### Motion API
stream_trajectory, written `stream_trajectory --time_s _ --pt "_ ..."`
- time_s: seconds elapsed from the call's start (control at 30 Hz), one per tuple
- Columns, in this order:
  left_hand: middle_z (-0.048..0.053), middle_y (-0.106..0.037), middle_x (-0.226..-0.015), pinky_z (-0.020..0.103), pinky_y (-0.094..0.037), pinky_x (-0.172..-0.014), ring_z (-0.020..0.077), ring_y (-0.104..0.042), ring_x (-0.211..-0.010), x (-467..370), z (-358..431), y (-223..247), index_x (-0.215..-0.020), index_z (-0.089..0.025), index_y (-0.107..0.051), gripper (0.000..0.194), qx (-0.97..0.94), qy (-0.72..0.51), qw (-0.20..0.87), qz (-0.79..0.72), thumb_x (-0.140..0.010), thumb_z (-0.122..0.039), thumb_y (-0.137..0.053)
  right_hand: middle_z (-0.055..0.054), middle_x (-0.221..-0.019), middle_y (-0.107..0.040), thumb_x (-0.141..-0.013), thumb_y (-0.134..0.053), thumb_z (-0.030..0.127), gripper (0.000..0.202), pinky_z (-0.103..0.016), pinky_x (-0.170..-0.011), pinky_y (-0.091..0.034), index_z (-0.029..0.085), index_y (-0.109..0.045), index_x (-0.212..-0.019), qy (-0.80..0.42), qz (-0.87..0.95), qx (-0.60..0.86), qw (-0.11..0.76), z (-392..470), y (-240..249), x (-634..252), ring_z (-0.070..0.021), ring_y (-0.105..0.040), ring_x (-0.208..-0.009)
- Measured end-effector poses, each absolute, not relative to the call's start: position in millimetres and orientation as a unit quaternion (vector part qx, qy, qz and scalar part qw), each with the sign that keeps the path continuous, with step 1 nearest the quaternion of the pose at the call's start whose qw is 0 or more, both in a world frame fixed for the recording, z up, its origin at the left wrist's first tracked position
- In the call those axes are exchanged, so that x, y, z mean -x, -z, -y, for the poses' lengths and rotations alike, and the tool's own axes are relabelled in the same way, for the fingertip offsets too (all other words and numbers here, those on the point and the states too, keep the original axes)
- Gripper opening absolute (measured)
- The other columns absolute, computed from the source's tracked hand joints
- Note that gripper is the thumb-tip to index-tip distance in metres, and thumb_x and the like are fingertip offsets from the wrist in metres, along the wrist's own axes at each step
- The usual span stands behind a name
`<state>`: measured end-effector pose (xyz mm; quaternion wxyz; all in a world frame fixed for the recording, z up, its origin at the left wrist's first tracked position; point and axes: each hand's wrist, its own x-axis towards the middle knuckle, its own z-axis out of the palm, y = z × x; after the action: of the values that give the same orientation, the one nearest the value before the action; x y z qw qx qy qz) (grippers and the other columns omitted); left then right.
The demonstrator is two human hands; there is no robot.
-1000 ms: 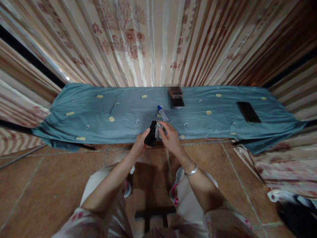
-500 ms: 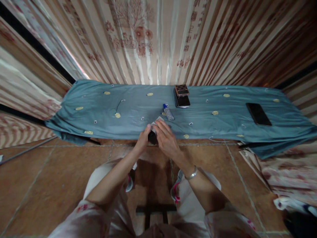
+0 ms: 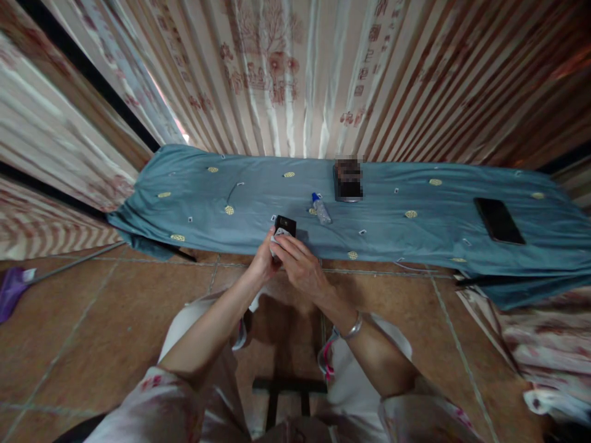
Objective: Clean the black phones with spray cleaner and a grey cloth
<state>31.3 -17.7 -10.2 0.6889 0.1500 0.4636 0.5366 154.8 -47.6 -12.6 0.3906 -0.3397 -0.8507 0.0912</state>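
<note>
Just over the front edge of the cloth-covered table, my left hand [image 3: 265,257] is closed round the side of a black phone [image 3: 286,224], a flat dark rectangle whose far end shows. My right hand [image 3: 302,264] presses a whitish cloth [image 3: 279,233] against it, fingers bent over the cloth. The phone's near part is hidden under my fingers. Beyond my hands lies a small clear bottle with a blue cap [image 3: 322,208], on its side and touched by neither hand.
A stack of dark flat items [image 3: 348,184], partly pixelated, lies near the table's back edge. Another black phone [image 3: 499,220] is at the right. The teal tablecloth [image 3: 249,231] hangs over the edges. Patterned curtains [image 3: 309,80] stand behind. A purple object [image 3: 13,292] is on the floor at left.
My hands have shifted slightly left, and the black phone is turned so that its far end points away from me above the cloth. The view has swung a little left.
</note>
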Motion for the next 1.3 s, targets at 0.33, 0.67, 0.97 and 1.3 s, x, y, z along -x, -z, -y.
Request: stream_trajectory --time_s 0.33,0.67,0.97,1.3 --pt "0.003 -0.07 -0.069 0.02 -0.047 -0.054 0.0091 -0.06 -0.054 -30 29 -37 -0.085 -0.012 -0.069 0.04 -0.041 -0.537 0.711 -0.452 -0.102 -0.039 -0.045 -0.009 -0.129 -0.069 -0.102 -0.047 0.033 0.035 -0.044 -0.108 -0.052 0.023 -0.069 -0.128 -0.131 0.803 0.383 0.437 37 11 -169 -0.0229 -0.061 -0.124" --pt "-0.002 -0.062 -0.055 0.019 -0.038 -0.04 0.006 -0.051 -0.042 -35 31 -36 -0.071 -0.018 -0.062 0.041 0.02 -0.55 0.696 -0.461 -0.103 -0.032 -0.042 -0.011 -0.131 -0.068 -0.103 -0.046 0.032 0.037 -0.043 -0.111 -0.05 0.019 -0.067 -0.13 -0.105 0.824 0.379 0.409 38 5 -153 -0.0239 -0.058 -0.126" --pt "0.002 -0.072 -0.068 0.022 -0.047 -0.047 0.0111 -0.064 -0.053 -25 26 -44 -0.087 -0.014 -0.068 0.039 -0.013 -0.551 0.711 -0.436 -0.102 -0.036 -0.04 -0.009 -0.138 -0.064 -0.101 -0.05 0.038 0.039 -0.043 -0.113 -0.048 0.024 -0.064 -0.135 -0.161 0.805 0.393 0.414 30 8 -169 -0.0234 -0.057 -0.13" --pt "0.003 -0.074 -0.075 0.023 -0.05 -0.055 0.0127 -0.065 -0.06 -18 28 -31 -0.101 -0.016 -0.071 0.035 -0.069 -0.551 0.713 -0.428 -0.099 -0.039 -0.045 -0.008 -0.144 -0.06 -0.104 -0.037 0.046 0.049 -0.041 -0.118 -0.042 0.023 -0.057 -0.142 -0.284 0.733 0.423 0.451 34 20 -162 -0.0204 -0.055 -0.135"
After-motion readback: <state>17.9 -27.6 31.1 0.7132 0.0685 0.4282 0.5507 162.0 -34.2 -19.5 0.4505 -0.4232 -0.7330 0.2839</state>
